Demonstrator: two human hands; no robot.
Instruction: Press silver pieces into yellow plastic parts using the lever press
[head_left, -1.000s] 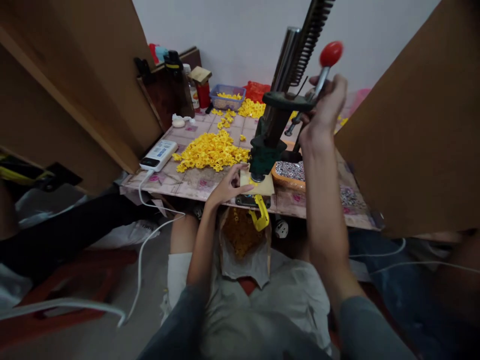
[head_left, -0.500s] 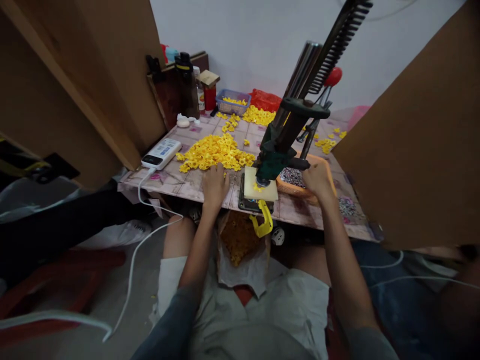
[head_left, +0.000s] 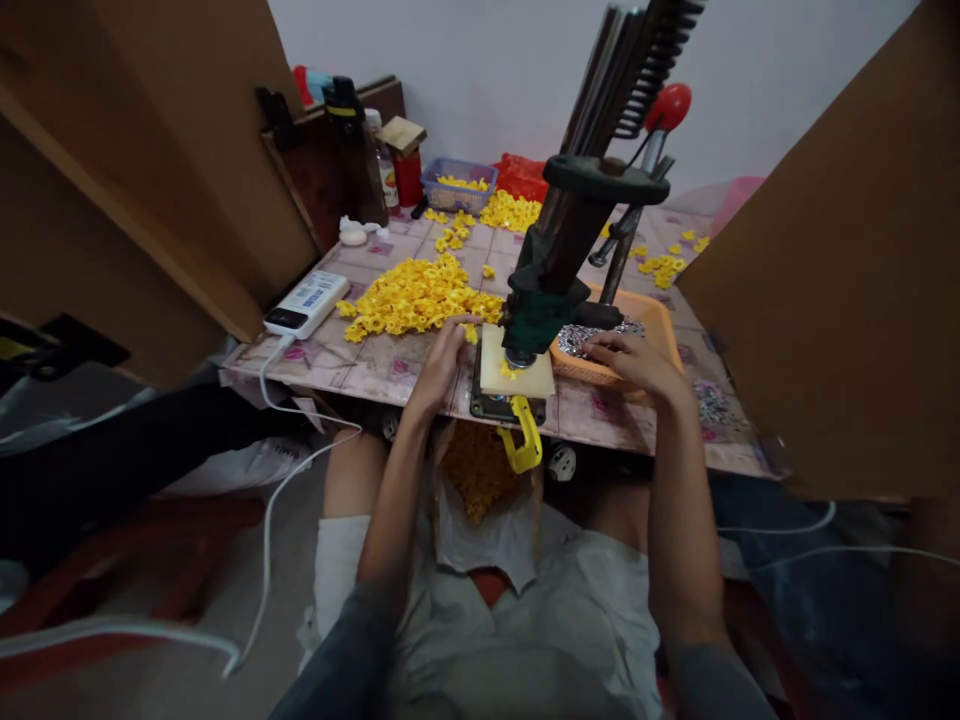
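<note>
At the table [head_left: 367,375], our left hand [head_left: 439,364] pinches a yellow piece [head_left: 471,333] by the press [head_left: 541,315] while our right hand [head_left: 637,362] (its grip we cannot tell) dips into the basket [head_left: 663,325].

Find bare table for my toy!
Bare table shows between the power bank, yellow pile and left hand; another patch lies between that pile and the red container. It's crowded around the press, with the basket and right hand close.
</note>
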